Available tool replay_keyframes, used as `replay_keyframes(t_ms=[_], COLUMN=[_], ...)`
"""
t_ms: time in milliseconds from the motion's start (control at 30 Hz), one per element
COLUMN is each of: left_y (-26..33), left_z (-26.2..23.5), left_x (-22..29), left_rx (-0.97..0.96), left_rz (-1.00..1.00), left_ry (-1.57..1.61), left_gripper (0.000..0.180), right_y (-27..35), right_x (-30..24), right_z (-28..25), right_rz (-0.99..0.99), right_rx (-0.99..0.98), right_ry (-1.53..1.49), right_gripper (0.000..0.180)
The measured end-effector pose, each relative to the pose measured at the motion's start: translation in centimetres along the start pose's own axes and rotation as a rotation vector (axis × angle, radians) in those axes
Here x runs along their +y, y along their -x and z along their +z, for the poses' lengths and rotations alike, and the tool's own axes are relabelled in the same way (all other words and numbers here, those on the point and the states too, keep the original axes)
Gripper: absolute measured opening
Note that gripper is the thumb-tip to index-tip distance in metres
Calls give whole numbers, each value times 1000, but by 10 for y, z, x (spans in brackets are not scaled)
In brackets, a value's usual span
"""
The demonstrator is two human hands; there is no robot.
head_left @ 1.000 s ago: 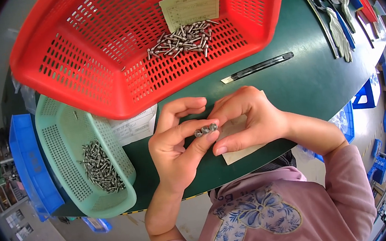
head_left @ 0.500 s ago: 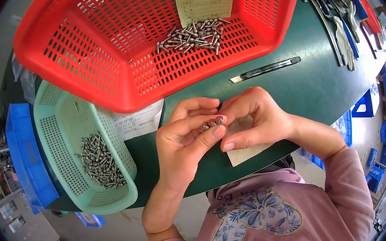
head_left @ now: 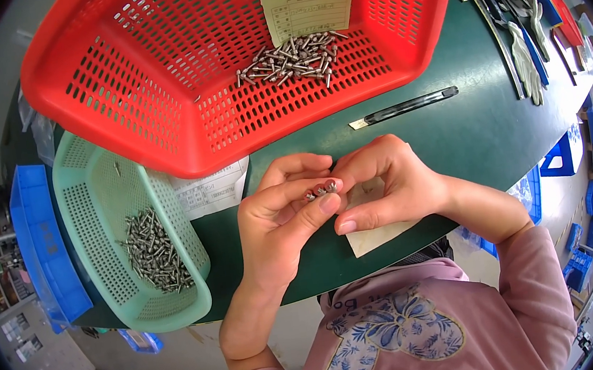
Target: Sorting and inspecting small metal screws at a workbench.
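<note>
1. Step in hand: the left hand (head_left: 270, 231) is presenting a small group of metal pins (head_left: 321, 190), with 3 rounded heads showing, in front of the person. This is appearing to be a handling or checking step.
2. Left fingers: the thumb and index finger are pinching the group, with the heads lining up in a slanting row.
3. Right hand (head_left: 402, 188): the index fingertip is reaching in beside the group, while the thumb is standing apart below. The contact is staying hidden, so I cannot tell whether these fingers are gripping anything.
4. Next move, in judgement: it is calling for a steady left pinch and light right fingertips, since slim pins are likely to be slipping or rolling.
5. Red basket (head_left: 197, 165): it is standing at the far side of the table (head_left: 486, 129), holding a loose pile of pins (head_left: 291, 61) and a yellowish card (head_left: 311, 11).
6. Green basket (head_left: 199, 305): it is sitting at the left, partly under the red rim, containing a denser heap of pins (head_left: 155, 254); 1 lone pin (head_left: 118, 168) is lying apart towards the far end.
7. Cutter knife (head_left: 407, 105): it is lying beyond the hands, its blade pointing left.
</note>
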State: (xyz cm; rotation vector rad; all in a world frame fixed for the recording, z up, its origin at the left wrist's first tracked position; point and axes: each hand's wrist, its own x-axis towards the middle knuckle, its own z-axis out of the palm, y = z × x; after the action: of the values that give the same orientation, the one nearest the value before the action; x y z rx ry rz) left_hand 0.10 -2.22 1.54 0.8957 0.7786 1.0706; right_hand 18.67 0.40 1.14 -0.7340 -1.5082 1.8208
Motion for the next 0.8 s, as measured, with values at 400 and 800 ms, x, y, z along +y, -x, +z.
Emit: replay_keyframes(t_ms=[400,800], left_y=[-4,-7], left_z=[3,6], left_x=[1,-6], left_rx=[35,58], left_rz=[477,932], left_ry=[-732,-1146], left_gripper=[25,37], right_y=[0,-5], right_x=[-1,3], right_z=[-1,-9], right_rz=[44,-507], right_rx=[20,134], right_ry=[-56,511], right_gripper=[27,34])
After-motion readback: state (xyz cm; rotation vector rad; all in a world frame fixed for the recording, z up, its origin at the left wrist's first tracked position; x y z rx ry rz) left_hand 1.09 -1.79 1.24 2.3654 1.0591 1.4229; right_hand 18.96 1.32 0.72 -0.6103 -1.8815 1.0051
